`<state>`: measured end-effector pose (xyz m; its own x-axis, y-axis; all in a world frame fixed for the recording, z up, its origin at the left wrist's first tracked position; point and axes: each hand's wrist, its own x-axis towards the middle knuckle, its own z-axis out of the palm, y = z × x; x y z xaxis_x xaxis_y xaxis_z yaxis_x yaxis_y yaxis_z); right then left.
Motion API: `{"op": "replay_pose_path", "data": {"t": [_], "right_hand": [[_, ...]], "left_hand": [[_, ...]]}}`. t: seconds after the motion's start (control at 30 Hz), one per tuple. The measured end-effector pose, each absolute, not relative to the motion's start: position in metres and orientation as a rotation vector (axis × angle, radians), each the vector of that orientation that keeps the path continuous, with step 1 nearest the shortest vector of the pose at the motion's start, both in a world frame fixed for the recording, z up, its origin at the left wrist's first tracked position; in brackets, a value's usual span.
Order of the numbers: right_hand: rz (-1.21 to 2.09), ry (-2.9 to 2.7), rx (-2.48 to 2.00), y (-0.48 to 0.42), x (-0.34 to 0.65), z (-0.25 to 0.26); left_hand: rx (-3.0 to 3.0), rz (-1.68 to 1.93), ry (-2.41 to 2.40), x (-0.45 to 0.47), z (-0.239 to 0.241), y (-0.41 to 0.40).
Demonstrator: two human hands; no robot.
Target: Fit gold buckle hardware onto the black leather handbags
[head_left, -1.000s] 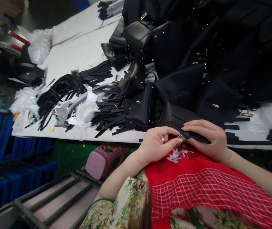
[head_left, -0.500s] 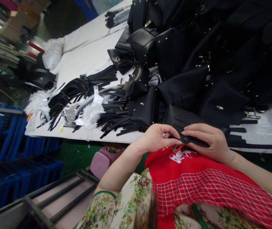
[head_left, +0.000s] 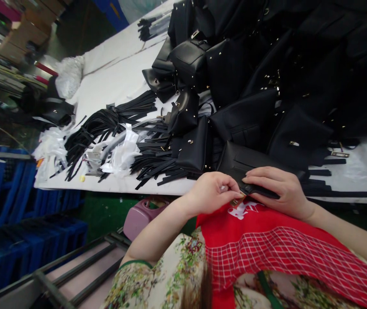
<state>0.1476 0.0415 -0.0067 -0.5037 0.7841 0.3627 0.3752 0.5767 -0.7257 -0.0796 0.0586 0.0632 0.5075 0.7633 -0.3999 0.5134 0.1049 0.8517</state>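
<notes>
The left hand (head_left: pixel 214 193) fingers pinch a half-hidden metal clasp (head_left: pixel 236 200); right hand (head_left: pixel 281 189) fingers clamp the black strap (head_left: pixel 260 190).

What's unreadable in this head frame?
Head view:
- metal fitting: too small, mostly covered by the left hand.
- black strap: its end is hidden under the right hand.
- bag pile: cut off by the top and right edges.
- shelves, far left: blurred.
</notes>
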Motion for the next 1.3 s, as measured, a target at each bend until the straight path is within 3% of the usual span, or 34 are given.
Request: {"op": "replay_pose_path", "data": {"t": [0.43, 0.77, 0.93, 1.13, 1.3], "right_hand": [[0.601, -2.157, -1.021, 0.042, 0.140, -0.005], [0.334, -2.249, -1.176, 0.043, 0.124, -0.007], [0.330, -2.239, -1.197, 0.043, 0.121, -0.008], [0.370, -2.169, -1.217, 0.045, 0.127, -0.007], [0.427, -2.187, -1.096, 0.044, 0.133, -0.007]], "left_hand": [[1.898, 0.457, 1.273, -0.073, 0.061, 0.041], [2.330, 0.381, 1.614, -0.060, 0.044, 0.026], [2.026, 0.402, 1.703, -0.059, 0.052, 0.024], [1.459, 0.576, 1.201, -0.082, 0.092, 0.019], [1.079, 0.766, 1.197, -0.099, 0.082, 0.035]]}}
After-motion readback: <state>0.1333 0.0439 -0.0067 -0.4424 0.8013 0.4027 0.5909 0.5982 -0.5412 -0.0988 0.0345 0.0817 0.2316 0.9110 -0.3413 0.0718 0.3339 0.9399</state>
